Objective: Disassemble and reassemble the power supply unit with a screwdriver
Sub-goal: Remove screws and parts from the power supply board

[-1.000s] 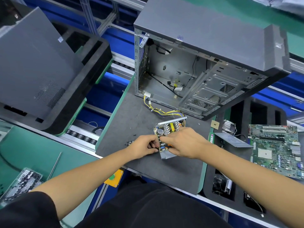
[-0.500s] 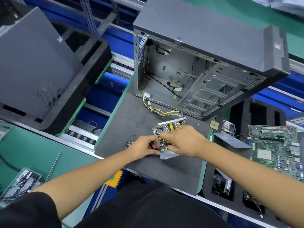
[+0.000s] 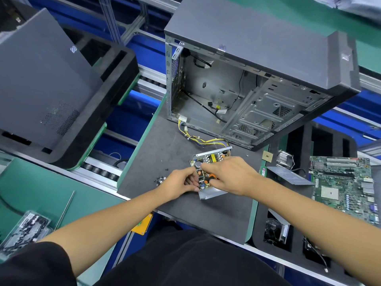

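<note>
Right now the power supply unit (image 3: 210, 162) lies opened on the dark grey surface (image 3: 165, 145), just in front of the empty computer case (image 3: 257, 79), its circuit board bare inside the metal tray. A bundle of yellow and black wires (image 3: 198, 139) runs from its far end back to the edge of the case, ending in a white connector.

My left hand (image 3: 179, 183) sits at the near left side of the unit, fingers curled in and pinching the edge of the board and tray. My right hand (image 3: 231, 175) comes over the unit from the right, its fingers wrapped round the screwdriver (image 3: 211, 177), of which only a bit of orange and black handle shows between my two hands; the tip is hidden, so I cannot tell what it touches.

A few small black screws (image 3: 159, 179) lie scattered on the surface just left of my left hand. To the right, well apart from the unit, a green motherboard (image 3: 342, 182) rests on a black foam tray (image 3: 299, 141), with a grey metal cover (image 3: 288, 175) between it and my right wrist. Off to the far left a grey side panel (image 3: 41, 83) lies on another black tray, and a thin metal rod (image 3: 66, 209) rests on the green mat (image 3: 31, 186) near my left elbow.
</note>
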Motion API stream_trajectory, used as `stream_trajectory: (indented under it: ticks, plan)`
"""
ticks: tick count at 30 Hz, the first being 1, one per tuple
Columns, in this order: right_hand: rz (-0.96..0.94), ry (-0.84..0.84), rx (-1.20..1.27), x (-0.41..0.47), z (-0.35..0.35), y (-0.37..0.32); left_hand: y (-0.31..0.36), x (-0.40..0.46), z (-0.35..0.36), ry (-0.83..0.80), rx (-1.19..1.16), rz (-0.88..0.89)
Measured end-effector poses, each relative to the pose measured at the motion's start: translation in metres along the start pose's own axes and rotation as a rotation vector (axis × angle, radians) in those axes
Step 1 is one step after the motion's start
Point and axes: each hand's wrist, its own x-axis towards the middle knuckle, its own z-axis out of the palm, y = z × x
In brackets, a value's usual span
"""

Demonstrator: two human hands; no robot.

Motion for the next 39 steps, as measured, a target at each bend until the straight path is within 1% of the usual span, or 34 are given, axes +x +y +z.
stream_trajectory:
  ticks: [7,15,19,26,35,39]
  plan:
    - [0.030,-0.024,0.057,-0.004,0.000,0.003,-0.002,-0.004,0.001,0.011,-0.069,-0.019]
    - [0.019,-0.038,0.003,-0.002,0.003,0.002,-0.001,-0.005,0.001,0.025,-0.062,-0.034]
    - [0.025,-0.057,0.020,-0.002,0.003,0.002,-0.004,-0.005,-0.002,-0.009,-0.007,-0.036]
    - [0.038,-0.114,0.009,-0.005,0.008,-0.001,-0.007,-0.006,0.000,0.010,0.053,0.005]
    - [-0.027,-0.075,-0.108,-0.001,0.010,-0.005,-0.007,-0.006,-0.001,0.023,0.074,0.024]
    - [-0.067,-0.075,-0.110,0.000,0.007,-0.007,-0.006,-0.006,-0.001,0.020,0.068,0.022]
